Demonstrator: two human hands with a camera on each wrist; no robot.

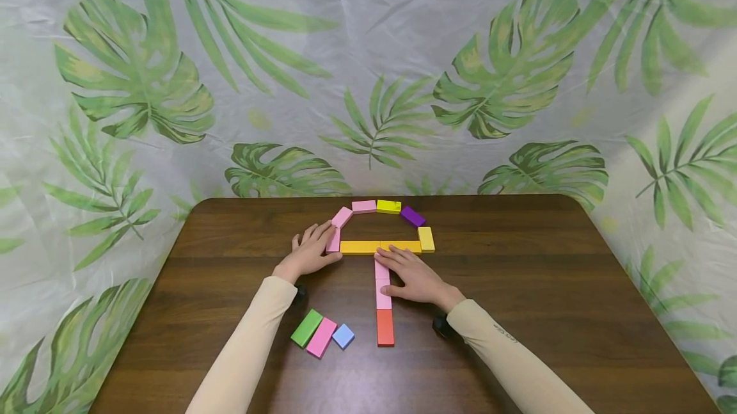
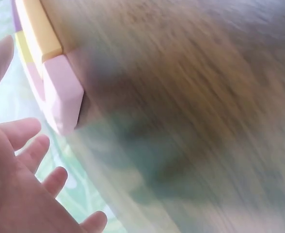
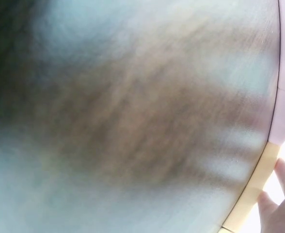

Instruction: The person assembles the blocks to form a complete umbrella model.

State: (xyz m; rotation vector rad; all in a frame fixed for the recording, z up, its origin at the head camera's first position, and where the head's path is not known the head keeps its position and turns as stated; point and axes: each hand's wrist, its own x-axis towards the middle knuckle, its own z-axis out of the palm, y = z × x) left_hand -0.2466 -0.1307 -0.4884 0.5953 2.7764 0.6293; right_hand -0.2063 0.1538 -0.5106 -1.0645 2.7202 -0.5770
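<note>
My left hand (image 1: 309, 254) lies at the left of an arch of coloured blocks, its spread fingers by the lower-left pink block (image 1: 333, 241). In the left wrist view that hand's fingers (image 2: 33, 153) look relaxed, just apart from the pale pink block (image 2: 62, 94). My right hand (image 1: 416, 278) reaches over the stem, fingertips at the right orange block (image 1: 405, 246) and thumb by the lower pink stem block (image 1: 382, 294). Neither hand grips a block. A left orange block (image 1: 358, 247) continues the crossbar, and a red block (image 1: 386, 327) ends the stem.
Two more pink blocks (image 1: 364, 207), a yellow-green block (image 1: 388, 207), a purple block (image 1: 412, 216) and a pale yellow block (image 1: 426, 239) curve above the crossbar. A green block (image 1: 307, 328), a bright pink block (image 1: 322, 338) and a blue block (image 1: 343, 336) lie front left on the wooden table (image 1: 518, 286).
</note>
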